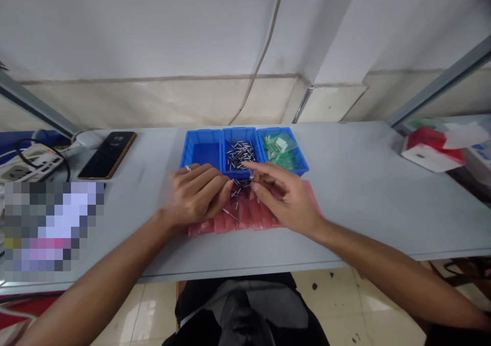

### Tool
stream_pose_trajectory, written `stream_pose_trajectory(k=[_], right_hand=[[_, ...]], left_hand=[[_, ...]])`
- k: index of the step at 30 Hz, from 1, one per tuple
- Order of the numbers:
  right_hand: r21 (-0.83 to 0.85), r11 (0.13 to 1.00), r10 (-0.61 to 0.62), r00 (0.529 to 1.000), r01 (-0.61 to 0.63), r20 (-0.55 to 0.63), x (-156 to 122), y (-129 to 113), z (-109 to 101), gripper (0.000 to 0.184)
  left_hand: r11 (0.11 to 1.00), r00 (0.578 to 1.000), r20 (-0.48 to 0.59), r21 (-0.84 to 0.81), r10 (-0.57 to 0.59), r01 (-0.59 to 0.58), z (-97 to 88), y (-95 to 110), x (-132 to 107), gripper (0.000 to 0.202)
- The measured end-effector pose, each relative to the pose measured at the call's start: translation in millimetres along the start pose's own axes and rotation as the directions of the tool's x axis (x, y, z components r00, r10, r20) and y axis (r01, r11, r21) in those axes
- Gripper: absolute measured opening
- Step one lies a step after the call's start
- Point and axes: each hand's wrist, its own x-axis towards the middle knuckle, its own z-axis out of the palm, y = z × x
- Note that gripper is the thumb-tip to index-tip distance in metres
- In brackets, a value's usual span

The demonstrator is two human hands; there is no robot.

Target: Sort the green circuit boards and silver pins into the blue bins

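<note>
My right hand (286, 195) pinches a small silver metal pin (251, 175) that looks like a rivet between thumb and fingers. Beside it, my left hand (197, 192) is curled with its fingers together, back facing up; what it holds, if anything, is hidden. Both hands are over a sheet of pink bubble wrap (249, 213), where several loose metal pins (231, 214) lie. Just behind stand three joined blue bins. The left bin (203, 151) looks bare inside, the middle bin (240, 131) holds a heap of pins, and the right bin (301, 169) has green plastic bags (282, 151).
A phone (108, 155) lies at the left, near a power strip (32, 161) with cables and a blurred-out patch. To the right stands a red and white box (433, 149) with other items. A wall rises behind the grey table (356, 192).
</note>
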Motion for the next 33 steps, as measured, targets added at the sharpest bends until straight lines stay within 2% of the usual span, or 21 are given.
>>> stream_pose_trajectory(k=[2, 5, 9, 12, 16, 21, 27, 29, 31, 33], right_hand=[[-0.018, 1.0, 0.008, 1.0, -0.008, -0.006, 0.5, -0.3, -2.0, 0.039], [-0.07, 0.997, -0.013, 1.0, 0.013, -0.008, 1.0, -0.5, -3.2, 0.039], [-0.031, 0.999, -0.043, 0.999, 0.043, -0.014, 3.8, -0.6, -4.9, 0.031], [-0.003, 0.997, -0.077, 0.997, 0.077, 0.01, 5.2, -1.3, -5.9, 0.021], [0.061, 0.998, -0.022, 0.999, 0.024, -0.035, 2.6, -1.8, -3.5, 0.011], [0.222, 0.975, 0.042, 0.988, -0.009, -0.146, -1.9, -2.7, 2.1, 0.01], [0.324, 0.943, 0.125, 0.982, -0.074, -0.139, -2.7, -4.4, 4.0, 0.007], [0.334, 0.936, 0.171, 0.971, -0.107, -0.168, -0.8, -1.4, 3.2, 0.007], [0.358, 0.925, 0.213, 0.957, -0.132, -0.198, 2.3, 3.1, 1.5, 0.011], [0.39, 0.912, 0.216, 0.957, -0.127, -0.193, 5.1, 7.7, -1.1, 0.023]], left_hand=[[1.0, 1.0, 0.018, -0.009, 0.01, -0.009, -0.9, 1.8, 2.7, 0.008], [0.999, 0.999, 0.029, -0.023, 0.028, -0.028, -0.5, 3.9, 6.1, 0.027], [0.997, 0.998, 0.021, -0.048, 0.062, -0.061, 3.4, 5.3, 7.0, 0.034], [0.996, 0.999, 0.006, -0.08, 0.032, -0.032, 5.5, 5.4, 5.6, 0.032], [0.996, 0.998, 0.035, -0.073, 0.058, -0.055, 3.6, 5.0, 5.1, 0.017], [0.996, 0.997, -0.025, -0.055, 0.074, -0.075, -0.1, 6.8, 7.2, 0.01], [0.991, 0.993, 0.006, -0.064, 0.118, -0.117, -0.5, 8.8, 7.7, 0.012], [0.997, 0.998, -0.024, -0.039, 0.063, -0.064, -1.5, 7.6, 6.6, 0.015], [0.997, 0.995, -0.074, -0.034, -0.069, 0.067, -2.2, 5.7, 5.3, 0.015], [0.982, 0.977, -0.106, -0.038, -0.186, 0.183, -1.9, 4.0, 4.2, 0.012]])
